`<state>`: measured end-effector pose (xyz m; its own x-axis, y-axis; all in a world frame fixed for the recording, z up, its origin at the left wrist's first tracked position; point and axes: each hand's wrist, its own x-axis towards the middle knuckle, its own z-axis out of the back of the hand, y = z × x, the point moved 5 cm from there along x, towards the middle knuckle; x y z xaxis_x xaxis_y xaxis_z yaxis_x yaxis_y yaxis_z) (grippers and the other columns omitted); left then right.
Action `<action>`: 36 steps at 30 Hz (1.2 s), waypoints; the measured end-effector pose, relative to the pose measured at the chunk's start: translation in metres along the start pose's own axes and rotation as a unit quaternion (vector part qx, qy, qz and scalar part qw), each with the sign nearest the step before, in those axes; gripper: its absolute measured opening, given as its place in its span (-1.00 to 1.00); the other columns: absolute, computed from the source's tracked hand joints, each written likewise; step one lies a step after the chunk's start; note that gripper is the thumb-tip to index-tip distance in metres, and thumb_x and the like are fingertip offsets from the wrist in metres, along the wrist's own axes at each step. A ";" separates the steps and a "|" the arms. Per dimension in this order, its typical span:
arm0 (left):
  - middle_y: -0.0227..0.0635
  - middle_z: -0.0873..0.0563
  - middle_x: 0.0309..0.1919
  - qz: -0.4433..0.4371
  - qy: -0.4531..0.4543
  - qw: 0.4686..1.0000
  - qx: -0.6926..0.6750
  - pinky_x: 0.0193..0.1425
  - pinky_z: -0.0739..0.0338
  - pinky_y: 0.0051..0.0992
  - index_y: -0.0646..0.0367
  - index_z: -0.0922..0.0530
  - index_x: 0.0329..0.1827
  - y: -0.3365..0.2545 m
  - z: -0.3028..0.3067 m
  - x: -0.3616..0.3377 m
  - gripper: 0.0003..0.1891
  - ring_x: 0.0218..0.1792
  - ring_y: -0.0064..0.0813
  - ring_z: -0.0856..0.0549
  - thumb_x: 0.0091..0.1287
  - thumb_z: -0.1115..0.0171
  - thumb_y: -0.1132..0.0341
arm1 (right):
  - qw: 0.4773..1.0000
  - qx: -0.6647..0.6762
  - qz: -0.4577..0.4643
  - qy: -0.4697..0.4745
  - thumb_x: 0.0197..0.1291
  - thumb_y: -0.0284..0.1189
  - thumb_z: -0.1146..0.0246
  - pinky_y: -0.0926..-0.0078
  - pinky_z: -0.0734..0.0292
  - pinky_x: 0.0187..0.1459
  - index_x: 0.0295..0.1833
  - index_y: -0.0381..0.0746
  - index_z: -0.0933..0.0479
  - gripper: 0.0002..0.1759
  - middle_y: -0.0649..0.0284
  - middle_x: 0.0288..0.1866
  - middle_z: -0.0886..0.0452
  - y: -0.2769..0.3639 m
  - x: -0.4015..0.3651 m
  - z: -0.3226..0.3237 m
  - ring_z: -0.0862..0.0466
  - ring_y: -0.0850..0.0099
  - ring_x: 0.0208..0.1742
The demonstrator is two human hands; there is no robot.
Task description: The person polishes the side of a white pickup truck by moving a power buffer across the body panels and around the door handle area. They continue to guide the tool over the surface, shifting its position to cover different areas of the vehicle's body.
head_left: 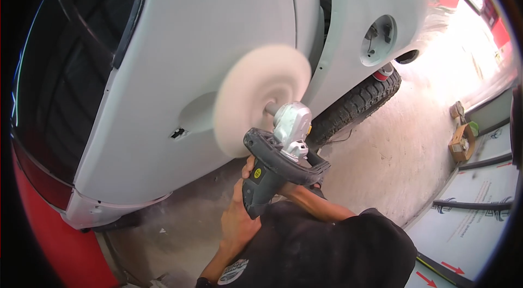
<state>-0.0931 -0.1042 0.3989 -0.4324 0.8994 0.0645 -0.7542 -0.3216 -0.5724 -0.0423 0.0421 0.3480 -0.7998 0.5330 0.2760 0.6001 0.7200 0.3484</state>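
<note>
A polisher (264, 184) with a grey metal head and a black D-shaped guard handle is in both my hands. Around the lower part of its black body, my left hand (239, 222) is closed. My right hand (287, 190) reaches in from the right behind the body and is mostly hidden; fingertips that seem to be its own wrap the body's left edge. The large white pad (261, 97), blurred as if spinning, is against or very close to a pale car door panel (207, 32). A recess with a small ragged opening (178, 133) lies left of the pad.
A front fender (354, 10) with a round opening stands at the upper right, above a black tyre (359, 105). Dark window glass (60, 86) is at the left. On the concrete floor sits a cardboard box (462, 143), beside printed wall panels (474, 211).
</note>
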 end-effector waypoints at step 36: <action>0.31 -0.76 -0.06 -0.030 -0.050 0.985 -0.163 0.03 -0.71 0.00 0.07 0.04 0.69 0.005 0.028 0.037 0.07 -0.02 0.36 -0.77 0.14 -0.44 0.49 | 0.970 -0.235 0.066 -0.004 0.12 0.59 -0.09 0.28 -0.60 0.15 0.47 -0.33 -0.38 0.23 0.04 0.14 -0.61 0.032 0.043 -0.059 -0.62 0.30 0.16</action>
<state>-0.1268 -0.0811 0.4217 -0.4505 0.8752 0.1765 -0.5883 -0.1422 -0.7960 -0.0565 0.0615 0.4240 -0.7141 0.6116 0.3407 0.6362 0.3637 0.6804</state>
